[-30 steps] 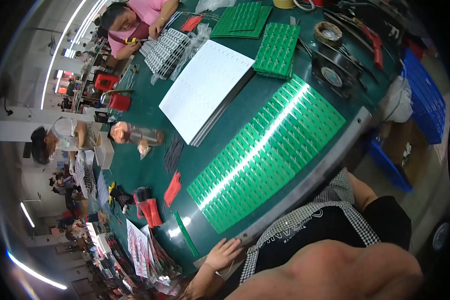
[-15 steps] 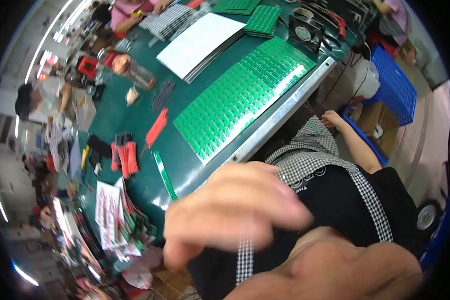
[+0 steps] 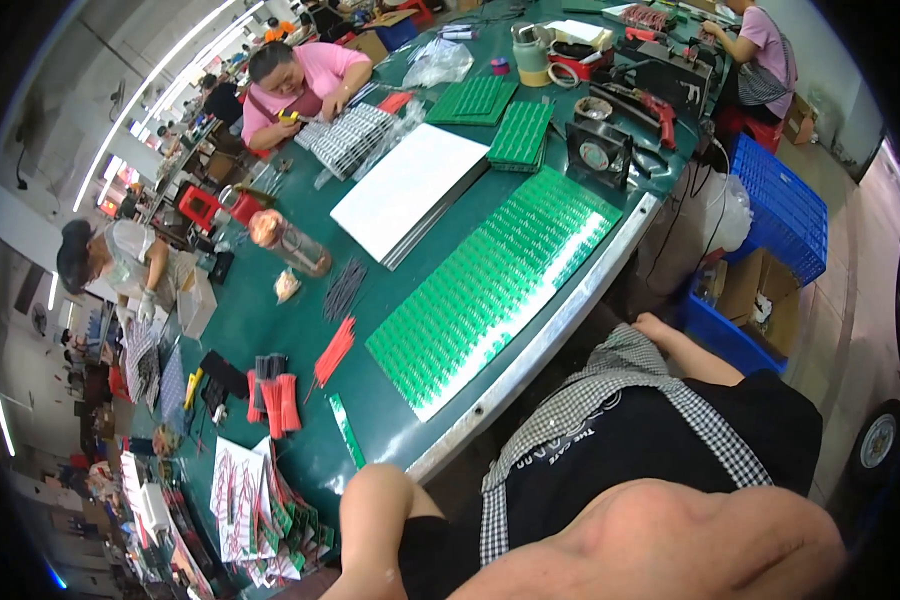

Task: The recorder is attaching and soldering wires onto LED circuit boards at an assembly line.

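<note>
My left arm is bent at the table's near left corner, and its hand lies outside the picture. My right hand is low beside the checked apron, its fingers mostly hidden. Nearest on the table are rows of green circuit board panels, laid side by side along the metal edge. A narrow green board strip lies by my left elbow. Left of the panels are a bundle of red sleeves or wires and dark thin pieces.
Behind the panels are a white-topped stack, green board stacks, a small fan and a bottle. Wired boards pile up at left. Blue crates stand right. Co-workers sit across the table.
My left hand, raised and blurred before the camera, has left the picture, leaving the bent arm. The view has tilted up, showing more of the far table. My right hand stays low.
</note>
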`<state>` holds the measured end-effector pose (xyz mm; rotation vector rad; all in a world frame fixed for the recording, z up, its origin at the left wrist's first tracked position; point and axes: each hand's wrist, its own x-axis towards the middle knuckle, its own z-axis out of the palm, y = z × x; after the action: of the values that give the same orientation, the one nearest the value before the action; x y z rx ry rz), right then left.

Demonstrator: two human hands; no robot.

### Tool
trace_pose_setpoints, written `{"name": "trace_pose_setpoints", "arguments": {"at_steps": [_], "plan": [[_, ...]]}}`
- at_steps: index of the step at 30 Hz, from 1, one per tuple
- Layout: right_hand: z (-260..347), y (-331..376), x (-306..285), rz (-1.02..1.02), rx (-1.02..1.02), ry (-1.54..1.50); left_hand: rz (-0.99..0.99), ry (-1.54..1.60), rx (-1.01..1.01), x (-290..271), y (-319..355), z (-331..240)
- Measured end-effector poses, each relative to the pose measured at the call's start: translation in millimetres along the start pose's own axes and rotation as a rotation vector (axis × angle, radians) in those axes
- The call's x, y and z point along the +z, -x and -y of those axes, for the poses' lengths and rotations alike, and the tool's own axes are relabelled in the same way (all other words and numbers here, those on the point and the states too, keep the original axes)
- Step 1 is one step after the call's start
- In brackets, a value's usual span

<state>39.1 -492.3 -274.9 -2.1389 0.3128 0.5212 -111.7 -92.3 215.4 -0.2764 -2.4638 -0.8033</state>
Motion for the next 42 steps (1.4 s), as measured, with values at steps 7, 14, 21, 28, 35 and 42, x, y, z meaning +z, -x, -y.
{"name": "trace_pose_setpoints", "arguments": {"at_steps": [7,14,21,28,35,42], "plan": [[26,-27,109,0.405,0.334,-0.495,0.654,0.942,0.413,-116,54,1],[71,1,113,0.46,0.301,-0.493,1.712,2.259,2.487,69,238,100],[76,-92,15,0.328,0.361,-0.602,2.487,0.059,3.367,97,326,159],[43,31,135,0.249,0.384,-0.605,2.609,0.181,3.155,57,302,114],[-21,-41,40,0.018,0.491,-0.692,2.209,1.256,3.274,65,283,120],[-46,26,-80,-0.54,0.246,-0.98,1.803,1.636,3.261,59,261,126]]}}
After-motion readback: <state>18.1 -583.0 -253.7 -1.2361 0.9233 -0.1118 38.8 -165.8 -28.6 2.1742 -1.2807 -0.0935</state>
